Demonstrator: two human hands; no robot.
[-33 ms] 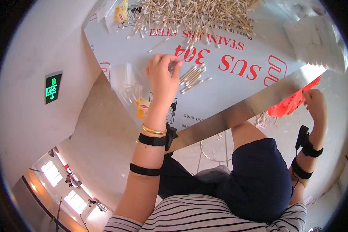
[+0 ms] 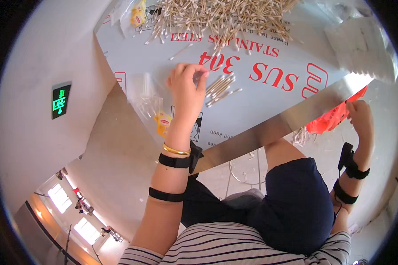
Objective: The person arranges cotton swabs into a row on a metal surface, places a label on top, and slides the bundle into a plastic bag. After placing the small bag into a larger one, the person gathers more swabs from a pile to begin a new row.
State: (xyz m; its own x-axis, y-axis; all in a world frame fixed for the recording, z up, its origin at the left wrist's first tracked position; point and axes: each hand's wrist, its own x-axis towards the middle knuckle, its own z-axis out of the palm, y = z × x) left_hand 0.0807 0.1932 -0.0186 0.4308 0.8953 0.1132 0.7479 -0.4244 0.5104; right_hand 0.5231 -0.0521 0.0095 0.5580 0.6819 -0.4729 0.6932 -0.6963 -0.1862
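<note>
My left hand (image 2: 187,88) rests over the table, thumb and forefinger pinched together on what looks like a thin cotton swab, mostly covered by the fingertips. Just right of those fingers lies a small bunch of cotton swabs (image 2: 220,86), roughly side by side. Farther off, a large loose heap of cotton swabs (image 2: 221,17) spreads over the table's far part. Beyond the table's right front edge, my right hand (image 2: 361,118) is closed beside a red plastic bag (image 2: 329,120). Whatever its fingers hold is hidden.
The printed metal-topped table (image 2: 261,106) has a bright front edge. Clear plastic bags with yellow labels (image 2: 163,121) lie left of my forearm. A clear bag of white things (image 2: 362,48) sits at the right. White sticks (image 2: 301,137) show under the red bag. A green exit sign (image 2: 60,100) hangs left.
My left fingertips have shifted very slightly, and my right hand has risen a touch beside the red bag. The swabs on the table lie as before.
</note>
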